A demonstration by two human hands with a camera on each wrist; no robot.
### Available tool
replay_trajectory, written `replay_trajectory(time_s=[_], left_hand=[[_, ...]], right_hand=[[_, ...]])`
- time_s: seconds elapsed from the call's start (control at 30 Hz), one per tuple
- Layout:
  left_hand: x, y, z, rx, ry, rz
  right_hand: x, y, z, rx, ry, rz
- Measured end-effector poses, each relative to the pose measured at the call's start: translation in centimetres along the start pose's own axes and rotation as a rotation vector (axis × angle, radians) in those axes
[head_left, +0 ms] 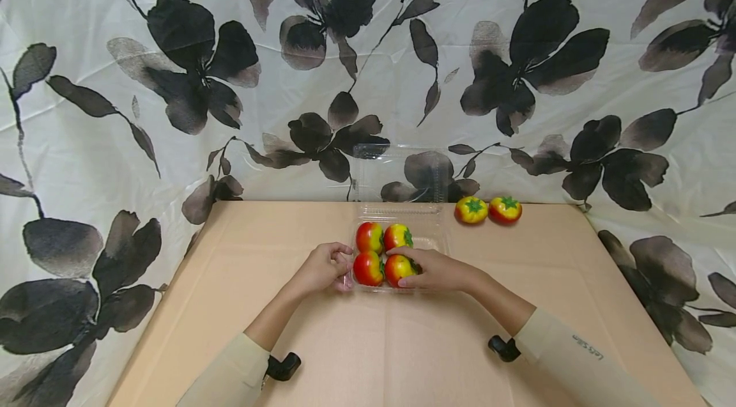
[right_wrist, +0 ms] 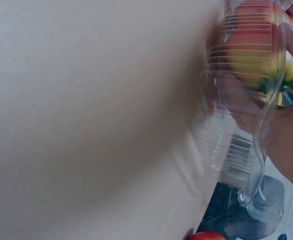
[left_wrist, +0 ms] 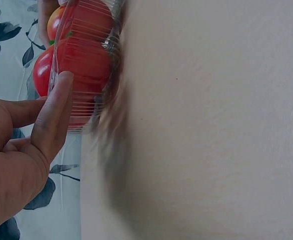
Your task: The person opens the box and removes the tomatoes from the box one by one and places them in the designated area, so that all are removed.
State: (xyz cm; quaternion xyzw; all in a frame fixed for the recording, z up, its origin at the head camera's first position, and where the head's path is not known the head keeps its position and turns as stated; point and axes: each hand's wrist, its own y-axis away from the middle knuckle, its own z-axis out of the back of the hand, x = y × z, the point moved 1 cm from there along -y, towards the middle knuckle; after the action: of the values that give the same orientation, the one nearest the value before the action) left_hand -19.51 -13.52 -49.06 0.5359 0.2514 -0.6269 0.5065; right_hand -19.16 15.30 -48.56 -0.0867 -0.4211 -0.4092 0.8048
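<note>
A clear plastic clamshell container (head_left: 430, 239) stands on the tan table (head_left: 368, 343) with its lid (head_left: 402, 172) raised at the back. Several red and yellow tomatoes lie inside it. My right hand (head_left: 437, 269) reaches into the tray, its fingers curled over the front right tomato (head_left: 398, 269). My left hand (head_left: 323, 268) holds the container's front left corner. In the left wrist view, a finger (left_wrist: 56, 115) lies against the container's ribbed wall (left_wrist: 99, 95), with a red tomato (left_wrist: 81, 60) behind it. In the right wrist view, the right hand (right_wrist: 291, 140) shows beyond the blurred container (right_wrist: 236, 150).
Two loose tomatoes (head_left: 471, 209) (head_left: 505, 209) sit on the table to the right of the lid, near the back edge. A floral cloth (head_left: 172, 75) hangs behind and beside the table. Black wrist camera mounts (head_left: 282, 365) (head_left: 503, 348) sit at both sleeves.
</note>
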Motion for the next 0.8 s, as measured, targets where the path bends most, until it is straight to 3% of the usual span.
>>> replay_trajectory(time_s=[0.8], left_hand=[[-0.1,0.0,0.0,-0.003,0.012,0.011]], right_hand=[[0.3,0.8,1.1,-0.038,-0.002,0.019]])
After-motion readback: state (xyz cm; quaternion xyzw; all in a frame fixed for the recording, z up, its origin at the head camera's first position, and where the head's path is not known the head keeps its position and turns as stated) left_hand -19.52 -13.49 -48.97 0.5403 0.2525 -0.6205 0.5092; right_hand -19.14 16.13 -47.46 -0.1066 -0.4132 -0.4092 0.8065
